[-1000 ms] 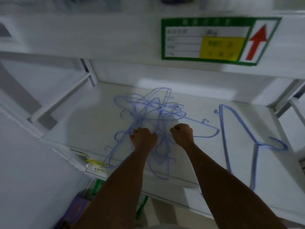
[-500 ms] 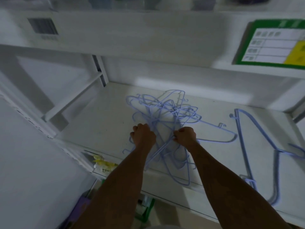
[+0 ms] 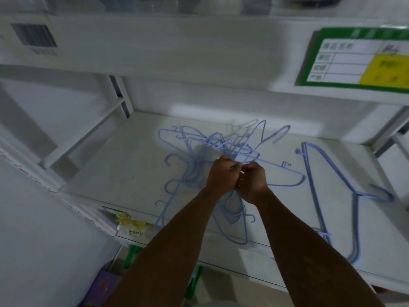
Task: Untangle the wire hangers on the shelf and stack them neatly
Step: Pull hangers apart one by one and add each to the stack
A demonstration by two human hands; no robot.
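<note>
A tangle of pale blue wire hangers (image 3: 199,149) lies in the middle of the white shelf (image 3: 124,173). My left hand (image 3: 222,176) and my right hand (image 3: 252,180) meet knuckle to knuckle over the tangle's middle, each with fingers curled round wires of it. Part of the tangle is lifted, with one hook (image 3: 280,132) sticking up at the back. Off to the right, a separate blue hanger (image 3: 318,176) lies flat on the shelf, apart from the tangle. The wires under my hands are hidden.
An upper shelf edge carries a green and yellow label (image 3: 358,60) at the right and a barcode sticker (image 3: 35,38) at the left. A yellow tag (image 3: 132,226) sits on the shelf's front lip. White upright posts (image 3: 120,96) bound the shelf's left side.
My hands have come together from about a hand's width apart. The tangle has been drawn up and bunched, and a hook now rises at the back. The view has shifted left.
</note>
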